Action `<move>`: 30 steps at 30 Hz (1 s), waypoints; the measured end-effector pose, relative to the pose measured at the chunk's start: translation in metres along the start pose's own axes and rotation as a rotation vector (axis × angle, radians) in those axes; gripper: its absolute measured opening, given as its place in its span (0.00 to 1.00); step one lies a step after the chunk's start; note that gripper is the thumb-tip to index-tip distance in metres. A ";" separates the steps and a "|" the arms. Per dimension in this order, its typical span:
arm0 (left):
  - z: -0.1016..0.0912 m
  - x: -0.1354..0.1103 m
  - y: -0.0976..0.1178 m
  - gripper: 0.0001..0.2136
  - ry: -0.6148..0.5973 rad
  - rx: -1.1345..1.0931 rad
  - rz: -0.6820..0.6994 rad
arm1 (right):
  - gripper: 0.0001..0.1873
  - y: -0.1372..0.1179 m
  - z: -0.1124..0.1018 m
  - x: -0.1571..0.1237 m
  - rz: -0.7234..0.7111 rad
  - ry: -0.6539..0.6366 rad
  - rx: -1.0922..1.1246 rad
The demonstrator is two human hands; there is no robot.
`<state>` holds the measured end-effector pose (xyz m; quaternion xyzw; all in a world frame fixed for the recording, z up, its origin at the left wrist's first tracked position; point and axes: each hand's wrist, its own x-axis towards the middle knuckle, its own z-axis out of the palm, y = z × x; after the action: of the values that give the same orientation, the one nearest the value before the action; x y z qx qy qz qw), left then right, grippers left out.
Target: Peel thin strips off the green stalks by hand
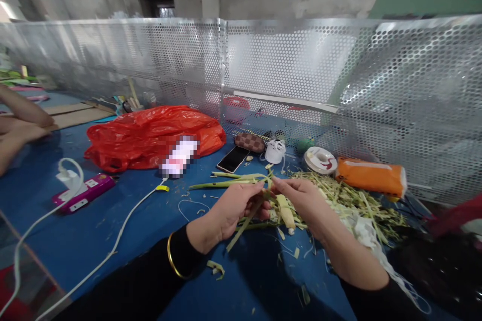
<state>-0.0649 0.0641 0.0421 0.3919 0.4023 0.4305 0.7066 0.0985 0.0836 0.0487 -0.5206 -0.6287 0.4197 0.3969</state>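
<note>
Between my two hands is a pale green plant strip [244,226], its long end hanging down toward me. My left hand [233,208] has its fingers closed around the strip, thumb on top. From the other side my right hand [301,199] pinches the strip's upper part with thumb and fingers; the exact grip is partly hidden. Below and behind the hands, a thicker piece of pale stalk [286,211] lies on the blue table [150,230]. Longer green stalks [214,184] lie left of the fingertips. A heap of shredded plant scraps [354,195] spreads to the right.
Behind lie a red plastic bag [150,133], a lit phone [179,156] on a white cable, a dark phone [233,159], a tape roll [321,159] and an orange packet [371,176]. A purple power strip [85,192] sits left, near another person's arm [26,110]. Perforated metal panels [286,60] border the table.
</note>
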 end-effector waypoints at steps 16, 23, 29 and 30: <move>0.000 0.000 -0.004 0.11 0.047 -0.061 0.044 | 0.12 0.003 0.016 -0.005 -0.285 0.351 -0.118; -0.006 0.002 0.007 0.10 0.059 -0.172 0.255 | 0.10 -0.011 0.021 -0.019 -0.397 0.148 -0.320; -0.003 0.001 0.004 0.11 0.071 -0.228 0.223 | 0.11 0.001 0.036 -0.017 -0.420 0.190 -0.269; -0.003 0.001 0.004 0.10 0.074 -0.235 0.221 | 0.12 0.002 0.036 -0.017 -0.426 0.193 -0.272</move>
<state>-0.0685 0.0669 0.0441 0.3324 0.3292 0.5637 0.6807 0.0680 0.0629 0.0340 -0.4630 -0.7337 0.1869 0.4609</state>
